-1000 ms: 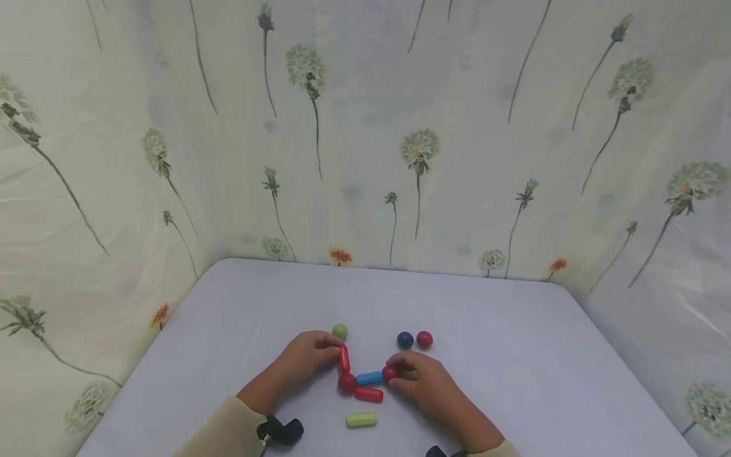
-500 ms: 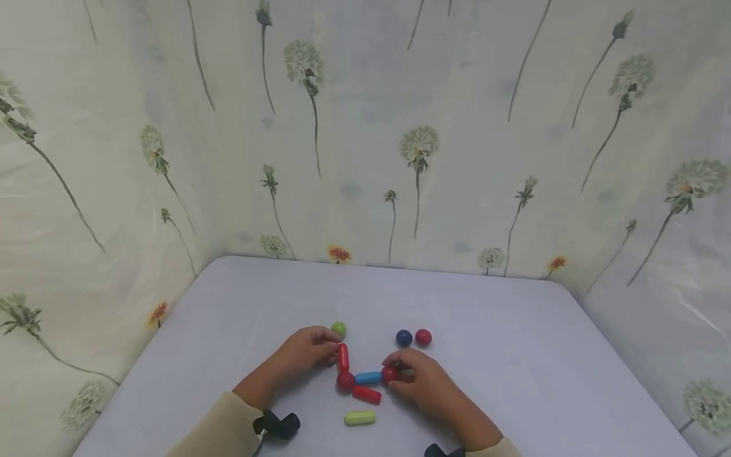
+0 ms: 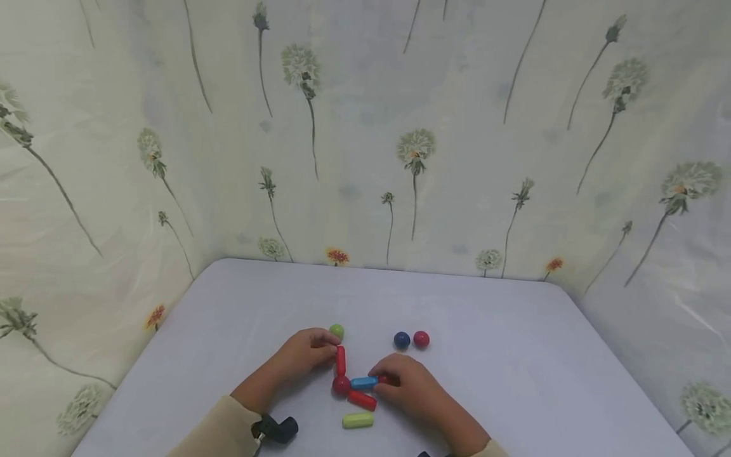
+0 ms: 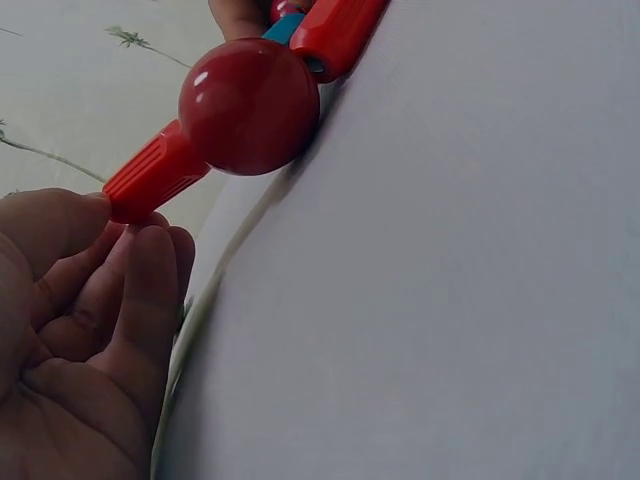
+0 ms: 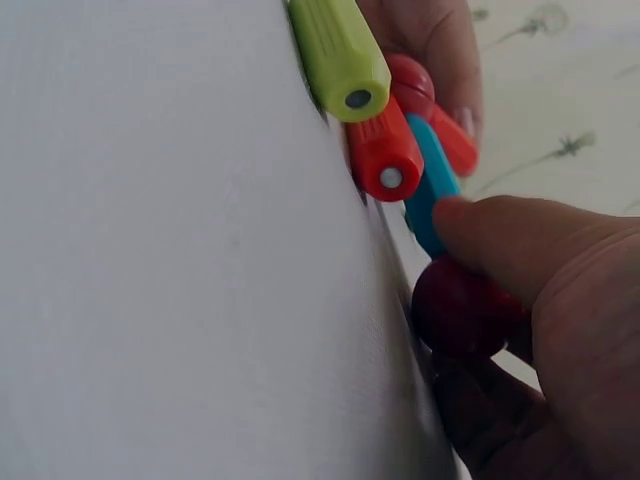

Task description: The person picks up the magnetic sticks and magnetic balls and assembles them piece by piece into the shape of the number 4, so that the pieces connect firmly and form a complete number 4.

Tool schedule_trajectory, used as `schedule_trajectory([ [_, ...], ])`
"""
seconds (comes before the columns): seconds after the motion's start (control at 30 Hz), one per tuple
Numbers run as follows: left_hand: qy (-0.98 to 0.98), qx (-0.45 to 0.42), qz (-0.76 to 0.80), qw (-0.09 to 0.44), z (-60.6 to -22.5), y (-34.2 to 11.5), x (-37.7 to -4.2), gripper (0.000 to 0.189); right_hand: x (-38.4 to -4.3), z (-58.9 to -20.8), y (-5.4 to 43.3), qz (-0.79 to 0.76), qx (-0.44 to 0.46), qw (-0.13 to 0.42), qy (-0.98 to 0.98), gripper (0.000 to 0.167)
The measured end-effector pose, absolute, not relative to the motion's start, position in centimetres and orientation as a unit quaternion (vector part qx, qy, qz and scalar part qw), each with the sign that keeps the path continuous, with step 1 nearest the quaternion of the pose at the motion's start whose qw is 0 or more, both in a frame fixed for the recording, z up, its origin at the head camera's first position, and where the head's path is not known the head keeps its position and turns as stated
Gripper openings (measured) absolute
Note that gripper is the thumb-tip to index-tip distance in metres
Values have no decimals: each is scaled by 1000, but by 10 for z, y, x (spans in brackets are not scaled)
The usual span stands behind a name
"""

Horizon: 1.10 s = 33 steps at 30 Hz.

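My left hand (image 3: 305, 352) pinches the far end of a red magnetic rod (image 3: 341, 360) between thumb and fingers. Its near end joins a red ball (image 4: 250, 108). From that ball a blue magnetic rod (image 3: 363, 383) runs right to a second red ball (image 5: 465, 308). My right hand (image 3: 408, 384) grips the blue rod close to this second ball, thumb on the rod's side; the hand partly covers the ball in the head view. Another red magnetic rod (image 3: 362, 400) slants from the first ball toward me, its free end showing a metal disc in the right wrist view.
A yellow-green magnetic rod (image 3: 358, 420) lies loose nearer me. Beyond my left fingertips sits a green ball (image 3: 337, 331). A dark blue ball (image 3: 402, 340) and a loose red ball (image 3: 421, 339) stand side by side farther back on the white table (image 3: 485, 330).
My right hand has shifted left, from the second red ball onto the blue rod. The near red rod has swung to point more toward me. The left hand stays about where it was.
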<state>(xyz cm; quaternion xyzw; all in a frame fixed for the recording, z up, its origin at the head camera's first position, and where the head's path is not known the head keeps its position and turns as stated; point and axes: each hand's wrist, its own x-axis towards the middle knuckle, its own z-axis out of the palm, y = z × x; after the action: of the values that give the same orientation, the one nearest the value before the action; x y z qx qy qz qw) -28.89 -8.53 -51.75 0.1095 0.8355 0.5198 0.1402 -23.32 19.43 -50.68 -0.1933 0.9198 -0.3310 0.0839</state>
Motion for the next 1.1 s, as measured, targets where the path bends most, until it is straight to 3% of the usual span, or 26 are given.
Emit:
schedule_trajectory([
  [0.47,823,98,539,153,-513,-89,-288,22,-232,-508,190,-325,-167,90,926,21],
  [0.8,865,48,494,72,-495,-86,-304,19,-231,-507,192,-333,-159,93,925,21],
  [1.1,889,67,450,53,-501,-74,-317,36,-231,-507,190,-330,-165,97,924,22],
])
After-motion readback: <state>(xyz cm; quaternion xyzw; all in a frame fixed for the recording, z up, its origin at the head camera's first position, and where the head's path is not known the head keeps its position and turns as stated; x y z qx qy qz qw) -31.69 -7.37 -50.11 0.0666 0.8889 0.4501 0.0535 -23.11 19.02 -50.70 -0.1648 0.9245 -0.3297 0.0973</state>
